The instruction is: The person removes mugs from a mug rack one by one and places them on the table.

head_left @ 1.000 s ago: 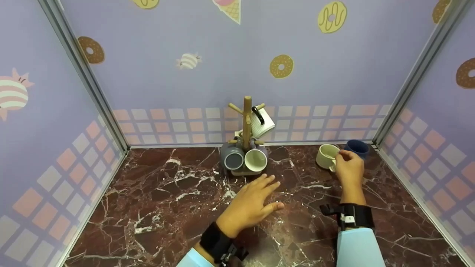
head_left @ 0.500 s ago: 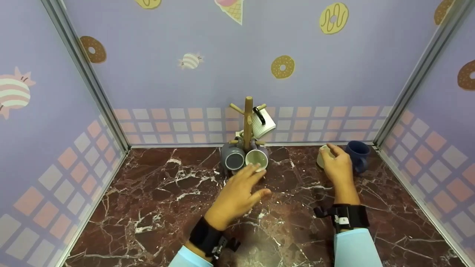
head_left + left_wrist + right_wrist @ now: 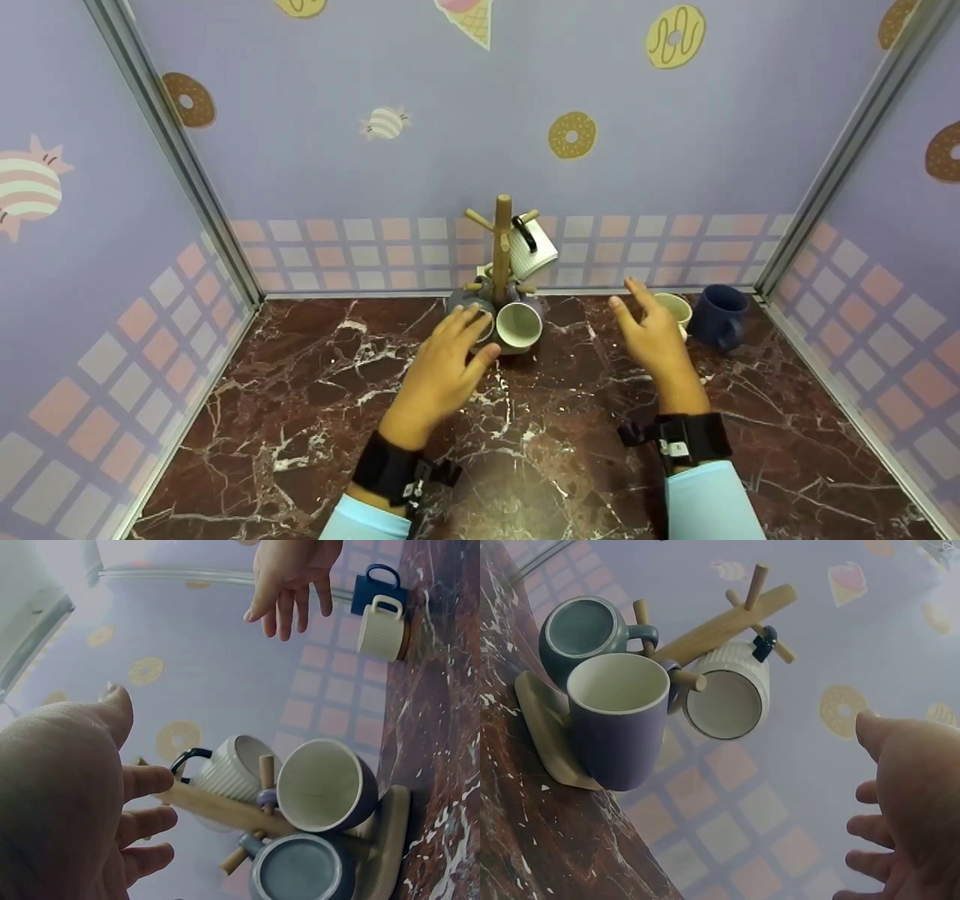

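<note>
A wooden mug tree (image 3: 502, 251) stands at the back middle. It carries a white ribbed mug (image 3: 535, 253) with a black handle, a purple mug (image 3: 622, 746) with a pale inside, and a grey-green mug (image 3: 296, 870). My left hand (image 3: 442, 367), fingers spread and holding nothing, overlaps the grey-green mug in the head view. To the right, a cream mug (image 3: 675, 305) and a navy mug (image 3: 718, 313) stand upright, side by side. In front of the cream mug, partly hiding it, is my right hand (image 3: 656, 337), its fingers extended and nothing in its grasp.
The dark red marbled tabletop (image 3: 300, 405) has white veins. Purple panels with printed sweets (image 3: 337, 165) enclose it at the back and both sides, with grey metal rails (image 3: 840, 157) at the corners.
My right hand has come away from the cream mug's handle and shifted left, uncovering the navy mug. My left hand has moved left, from before the purple mug to the grey-green one.
</note>
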`<state>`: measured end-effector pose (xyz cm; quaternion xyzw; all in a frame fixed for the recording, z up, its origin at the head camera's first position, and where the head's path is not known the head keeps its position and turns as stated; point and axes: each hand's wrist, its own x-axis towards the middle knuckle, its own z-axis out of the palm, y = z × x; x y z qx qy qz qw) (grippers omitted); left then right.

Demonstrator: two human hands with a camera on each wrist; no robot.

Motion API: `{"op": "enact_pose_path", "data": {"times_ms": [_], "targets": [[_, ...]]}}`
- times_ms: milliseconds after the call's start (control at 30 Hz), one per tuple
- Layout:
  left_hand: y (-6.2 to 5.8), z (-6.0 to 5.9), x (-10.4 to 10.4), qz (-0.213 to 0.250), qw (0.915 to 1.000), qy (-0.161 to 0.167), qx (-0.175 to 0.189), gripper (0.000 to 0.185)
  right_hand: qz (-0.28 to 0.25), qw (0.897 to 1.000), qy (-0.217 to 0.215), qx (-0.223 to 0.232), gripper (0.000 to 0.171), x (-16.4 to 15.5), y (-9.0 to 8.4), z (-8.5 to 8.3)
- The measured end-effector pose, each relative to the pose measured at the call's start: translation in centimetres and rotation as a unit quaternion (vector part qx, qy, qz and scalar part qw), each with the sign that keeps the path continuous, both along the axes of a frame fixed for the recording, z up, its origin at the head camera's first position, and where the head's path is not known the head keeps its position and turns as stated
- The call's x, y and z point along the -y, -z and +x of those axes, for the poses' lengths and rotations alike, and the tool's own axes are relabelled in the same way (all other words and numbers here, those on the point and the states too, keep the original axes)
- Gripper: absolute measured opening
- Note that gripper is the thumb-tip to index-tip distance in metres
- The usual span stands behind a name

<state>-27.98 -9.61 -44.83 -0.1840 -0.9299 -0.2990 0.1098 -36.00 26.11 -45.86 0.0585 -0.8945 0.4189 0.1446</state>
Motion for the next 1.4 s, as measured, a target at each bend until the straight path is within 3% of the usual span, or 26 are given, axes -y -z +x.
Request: {"op": "enact_pose_path", "data": {"times_ms": [233,400,633,1100,1400], "targets": [[-0.2,-0.1,1.0,0.022,0.9995,-0.023,-0.006,0.069,0.004,0.996,-0.083,-0.027,0.068,1.5,0.3,0.4],[-0.2,-0.1,1.4,0.023,0.9988,-0.043,-0.005,0.072,-0.001,0.994,-0.109,-0.033,0.069,2.5,0.4,0.6],[-0.1,-0.2,1.7,0.029,0.9976,-0.062,-0.010,0.075,0.001,0.992,-0.116,-0.051,0.067,3.5,0.2,1.0],[0.2,-0.7,2.0,0.035,0.9967,-0.071,-0.015,0.076,0.045,0.992,-0.116,-0.030,0.070,3.6,0.6,0.8],[0.3,-1.0,2.6,0.045,0.9956,-0.080,-0.014,0.074,0.044,0.991,-0.122,-0.033,0.069,3.8,0.6,0.8]]}}
